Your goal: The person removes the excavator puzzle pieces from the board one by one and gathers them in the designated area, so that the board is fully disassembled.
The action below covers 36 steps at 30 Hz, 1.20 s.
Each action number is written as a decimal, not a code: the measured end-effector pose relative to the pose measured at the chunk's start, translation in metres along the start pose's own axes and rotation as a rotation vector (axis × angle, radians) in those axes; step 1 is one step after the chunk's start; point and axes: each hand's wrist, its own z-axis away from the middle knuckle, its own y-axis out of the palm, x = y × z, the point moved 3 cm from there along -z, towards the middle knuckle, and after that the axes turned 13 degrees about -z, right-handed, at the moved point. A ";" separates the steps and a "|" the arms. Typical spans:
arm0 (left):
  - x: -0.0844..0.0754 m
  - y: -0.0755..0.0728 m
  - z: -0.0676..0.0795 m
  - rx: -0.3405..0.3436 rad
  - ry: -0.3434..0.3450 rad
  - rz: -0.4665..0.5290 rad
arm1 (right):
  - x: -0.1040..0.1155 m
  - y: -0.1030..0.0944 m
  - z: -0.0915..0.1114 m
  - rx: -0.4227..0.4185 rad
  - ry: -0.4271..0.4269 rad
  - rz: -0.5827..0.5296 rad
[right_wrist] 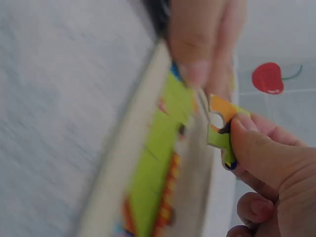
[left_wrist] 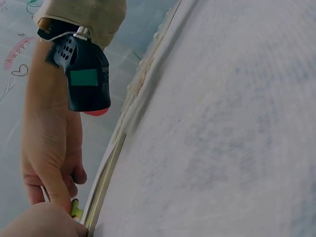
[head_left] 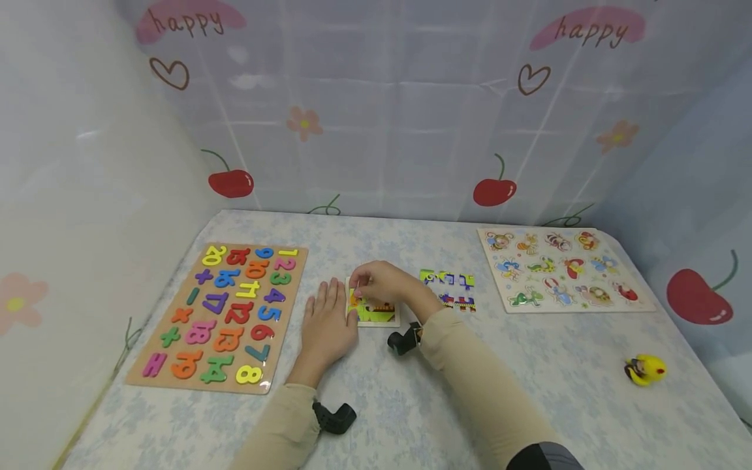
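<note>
Right hand [head_left: 382,282]: thumb and forefinger pinch a puzzle piece [right_wrist: 216,137], its notched side projecting beyond the fingertips. Directly below these fingers lies a partly filled puzzle tray [head_left: 378,325]. Left hand [head_left: 330,323]: fingers extended, lying nearly together, the thumb set apart at the tray's left edge. To the right of the pinching fingers, beyond the wrist, are loose pieces [head_left: 446,281]; farther right, an insect board [head_left: 640,308] and a yellow toy [head_left: 649,370]. Left of the extended fingers lies a number board [head_left: 279,334].
</note>
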 end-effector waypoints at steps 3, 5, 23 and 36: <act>0.000 0.001 0.000 0.002 -0.003 -0.001 | 0.003 -0.010 0.005 -0.039 0.001 0.013; 0.001 0.002 0.000 0.000 -0.005 0.002 | 0.004 -0.016 0.008 -0.055 -0.003 0.022; 0.000 0.003 0.001 -0.021 -0.009 0.017 | -0.025 -0.056 0.061 -0.186 0.062 0.068; 0.000 0.001 0.001 -0.020 -0.007 0.018 | -0.051 -0.050 0.089 -0.180 0.156 -0.035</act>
